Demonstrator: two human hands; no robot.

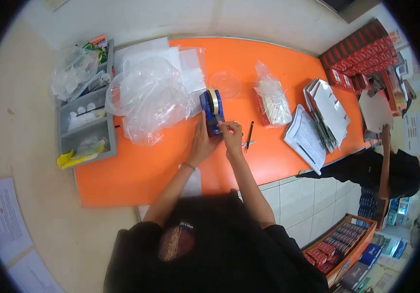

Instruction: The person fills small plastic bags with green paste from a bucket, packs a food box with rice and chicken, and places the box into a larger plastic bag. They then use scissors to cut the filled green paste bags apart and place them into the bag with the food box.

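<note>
A blue tape dispenser (205, 103) with a roll of clear tape (213, 100) stands on the orange table in front of me. My left hand (201, 145) is closed against its near left side, steadying it. At the dispenser's near right end, my right hand (232, 136) pinches the free end of the tape between thumb and fingers. A black pen (250, 135) lies just right of that hand, beside scissors (252, 143) that are partly hidden. Left of the dispenser is a heap of clear plastic bags (151, 97).
A grey compartment tray (63, 141) sits at the left. Toward the right are a plastic-wrapped packet (272, 103), an open notebook (305, 141), stacked folders (328, 112) and red boxes (359, 51). Another person (390, 171) in black stands at the table's right end.
</note>
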